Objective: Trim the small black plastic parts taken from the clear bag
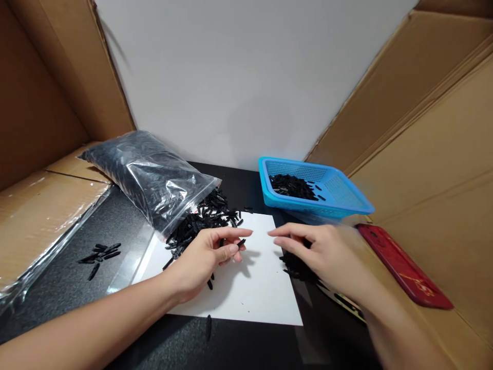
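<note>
My left hand (pixel 215 246) is over a white sheet of paper (pixel 262 298), holding a small slender black piece (pixel 241 242) between thumb and fingers; its index finger points right. Facing it, my right hand (pixel 319 249) hovers at the paper's right edge, thumb and index fingertips slightly apart with nothing visible between them. A loose pile of similar black pieces (pixel 185 228) lies behind and left of my left hand. Beneath my right hand, more black pieces (pixel 295 264) are partly hidden. What exactly the pieces are, I cannot tell.
A clear plastic bag full of dark pieces (pixel 142 164) lies at the back left. The blue basket (pixel 342 187) at the back right holds many more. A small group of pieces (pixel 100 254) sits far left. A red case (pixel 404 267) lies right, beside cardboard walls (pixel 442 139).
</note>
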### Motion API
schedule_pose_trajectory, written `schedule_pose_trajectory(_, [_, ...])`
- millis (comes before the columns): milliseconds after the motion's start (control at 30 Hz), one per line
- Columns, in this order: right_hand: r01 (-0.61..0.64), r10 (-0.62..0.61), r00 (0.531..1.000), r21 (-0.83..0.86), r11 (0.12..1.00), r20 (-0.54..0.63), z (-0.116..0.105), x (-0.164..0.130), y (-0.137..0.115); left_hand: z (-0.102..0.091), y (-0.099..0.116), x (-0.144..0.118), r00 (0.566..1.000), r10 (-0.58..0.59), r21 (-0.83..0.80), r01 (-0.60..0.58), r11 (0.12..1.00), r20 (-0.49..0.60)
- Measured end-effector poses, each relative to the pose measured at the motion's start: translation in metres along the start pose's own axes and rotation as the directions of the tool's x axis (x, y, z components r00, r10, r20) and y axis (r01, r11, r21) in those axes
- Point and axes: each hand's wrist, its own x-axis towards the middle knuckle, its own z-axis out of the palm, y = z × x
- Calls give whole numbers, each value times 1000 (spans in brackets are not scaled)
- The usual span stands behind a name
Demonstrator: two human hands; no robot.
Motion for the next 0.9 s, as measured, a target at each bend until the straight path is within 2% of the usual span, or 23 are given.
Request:
schedule_pose_trajectory(133, [107, -104, 994, 144, 984, -29, 31, -5, -21, 0, -1, -1, 997, 54, 50, -56, 997, 50])
schedule_pose_trajectory(267, [107, -91, 992, 207, 973, -85, 46, -6, -20, 0, -2, -1, 991, 111, 95, -118, 988, 75])
schedule_pose_trajectory(433, [94, -61, 990, 272, 958, -125, 47, -5, -16, 1, 2, -1, 987, 143, 106, -150, 983, 66])
schedule_pose_trajectory(600, [68, -14, 987, 340, 938, -159, 45, -5, -21, 3, 6, -3, 999, 37, -93, -35, 995, 20])
schedule_pose_trajectory(733, [37, 28, 986, 377, 925, -163, 44, -5, -22, 7, 7, -4, 999, -32, -138, 28, 990, -21])
schedule_pose_trajectory(900, [48, 20, 986, 389, 920, -168, 43, -6, -21, 7, 5, -4, 997, -44, -116, 51, 992, 57])
